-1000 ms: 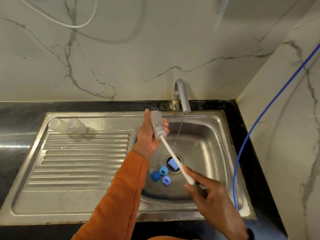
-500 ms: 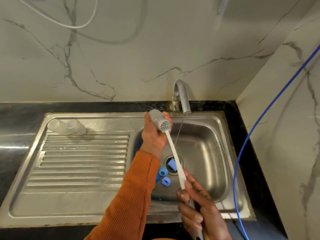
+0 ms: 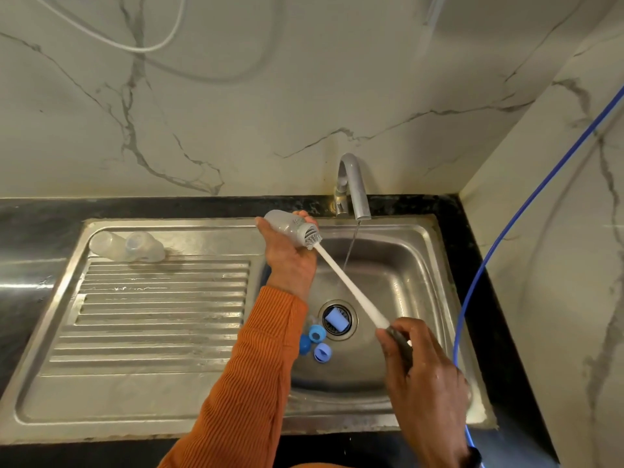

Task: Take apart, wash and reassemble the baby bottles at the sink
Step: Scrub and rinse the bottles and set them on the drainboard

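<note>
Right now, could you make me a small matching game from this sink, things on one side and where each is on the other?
Things:
1. bottle
2. brush handle
3. blue caps
4. clear bottles

Places:
A. lying at the top of the drainboard
B. on the basin floor beside the drain
C. gripped in the left hand
D. gripped in the right hand

Pairs: 1-C, 2-D, 3-B, 4-A

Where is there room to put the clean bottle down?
The ribbed draining board is bare, bordered by the two clear bottles at its far corner and the basin on its right. The flat strip along the near edge is free too. Around the drain it is crowded: blue bottle parts cluster there.
</note>
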Demonstrator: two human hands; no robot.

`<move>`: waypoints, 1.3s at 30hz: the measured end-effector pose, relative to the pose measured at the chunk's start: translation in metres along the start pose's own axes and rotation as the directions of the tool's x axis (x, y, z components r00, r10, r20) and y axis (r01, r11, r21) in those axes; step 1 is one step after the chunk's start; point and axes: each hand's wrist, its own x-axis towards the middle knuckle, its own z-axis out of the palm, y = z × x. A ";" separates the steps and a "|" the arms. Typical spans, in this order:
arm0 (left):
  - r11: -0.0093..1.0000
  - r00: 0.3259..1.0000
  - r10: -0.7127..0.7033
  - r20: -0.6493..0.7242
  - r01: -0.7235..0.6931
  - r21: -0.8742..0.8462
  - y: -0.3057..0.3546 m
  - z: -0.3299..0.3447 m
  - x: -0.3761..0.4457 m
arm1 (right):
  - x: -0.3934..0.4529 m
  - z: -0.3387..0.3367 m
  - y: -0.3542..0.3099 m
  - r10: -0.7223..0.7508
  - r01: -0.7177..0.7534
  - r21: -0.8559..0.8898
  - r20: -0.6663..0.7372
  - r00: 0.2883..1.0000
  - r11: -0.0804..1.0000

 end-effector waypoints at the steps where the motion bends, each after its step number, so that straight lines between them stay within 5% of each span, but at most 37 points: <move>1: 1.000 1.000 -0.008 -0.001 0.008 0.005 -0.001 0.002 0.000 | 0.002 0.000 0.002 0.069 -0.078 0.178 0.055 0.996 0.981; 2: 1.000 1.000 -0.015 0.000 0.015 0.015 -0.002 0.004 0.000 | 0.005 -0.003 0.001 0.185 -0.242 0.383 0.179 0.966 0.892; 4: 0.999 0.999 -0.043 0.010 0.043 0.027 -0.002 0.006 -0.002 | 0.010 -0.010 0.001 0.313 -0.630 0.638 0.549 0.775 0.442; 6: 0.992 0.991 -0.126 0.041 0.126 -0.019 -0.003 0.003 -0.004 | 0.009 -0.017 0.000 0.049 -0.869 0.483 0.876 0.480 -0.106; 7: 0.982 0.981 -0.178 0.072 0.182 -0.049 -0.003 0.000 -0.006 | 0.008 -0.020 -0.002 -0.162 -0.891 0.333 0.905 0.395 -0.310; 9: 0.960 0.951 -0.255 0.172 0.271 -0.072 -0.002 -0.003 -0.011 | 0.009 -0.026 -0.004 -0.405 -0.896 0.178 0.844 0.352 -0.406; 12: 0.969 0.938 -0.233 0.258 0.245 -0.014 -0.001 -0.002 -0.013 | 0.011 -0.030 -0.013 -0.319 -0.914 0.282 0.872 0.371 -0.290; 13: 0.977 0.940 -0.210 0.268 0.210 0.029 -0.001 -0.002 -0.013 | 0.011 -0.033 -0.017 -0.163 -0.906 0.398 0.893 0.419 -0.145; 14: 0.982 0.943 -0.187 0.274 0.172 0.078 0.000 -0.002 -0.013 | 0.013 -0.036 -0.019 0.036 -0.852 0.512 0.855 0.518 0.111; 16: 0.979 0.954 -0.130 0.270 0.081 0.186 0.002 -0.004 -0.010 | 0.014 -0.042 -0.018 0.257 -0.569 0.524 0.551 0.794 0.633; 18: 0.951 0.967 -0.037 0.252 -0.044 0.307 0.000 -0.009 -0.009 | 0.020 -0.046 -0.012 0.074 -0.136 0.364 0.181 0.981 0.921; 19: 0.921 0.967 0.025 0.253 -0.121 0.371 -0.003 -0.013 -0.009 | 0.024 -0.043 -0.010 -0.079 0.060 0.216 0.081 0.994 0.975; 20: 0.881 0.960 0.078 0.270 -0.193 0.432 -0.007 -0.015 -0.010 | 0.027 -0.041 -0.009 -0.187 0.183 0.077 0.045 0.981 0.980; 22: 0.812 0.943 0.131 0.306 -0.279 0.513 -0.015 -0.016 -0.012 | 0.036 -0.039 -0.010 -0.187 0.187 -0.015 0.041 0.982 0.982; 24: 0.796 0.936 0.155 0.316 -0.307 0.521 -0.014 -0.018 -0.012 | 0.044 -0.041 -0.008 0.007 -0.065 0.291 0.196 0.981 0.954; 27: 0.824 0.931 0.140 0.337 -0.298 0.481 -0.003 -0.017 -0.007 | 0.044 -0.048 -0.001 0.124 -0.520 0.609 0.570 0.812 0.599; 29: 0.773 0.935 0.145 0.323 -0.311 0.552 -0.001 -0.018 -0.005 | 0.038 -0.056 0.001 0.103 -0.736 0.569 0.761 0.640 0.367; 31: 0.774 0.950 0.117 0.289 -0.269 0.573 -0.003 -0.018 -0.006 | 0.031 -0.060 0.001 -0.060 -0.892 0.451 0.890 0.452 -0.037; 33: 0.829 0.969 0.060 0.239 -0.182 0.529 -0.004 -0.018 -0.004 | 0.019 -0.065 0.003 -0.103 -0.897 0.346 0.917 0.386 -0.276; 34: 0.844 0.977 0.049 0.209 -0.153 0.514 -0.004 -0.022 -0.002 | 0.013 -0.065 0.001 -0.044 -0.896 0.374 0.918 0.395 -0.237; 35: 0.850 0.981 0.057 0.185 -0.145 0.506 -0.004 -0.025 0.000 | 0.005 -0.062 -0.002 0.071 -0.886 0.459 0.888 0.454 -0.074; 37: 0.848 0.984 0.104 0.143 -0.163 0.505 0.000 -0.031 0.004 | -0.012 -0.050 -0.004 0.288 -0.718 0.577 0.665 0.690 0.388; 39: 0.791 0.977 0.179 0.113 -0.211 0.574 0.005 -0.038 0.007 | -0.030 -0.039 0.003 0.333 -0.558 0.612 0.451 0.828 0.560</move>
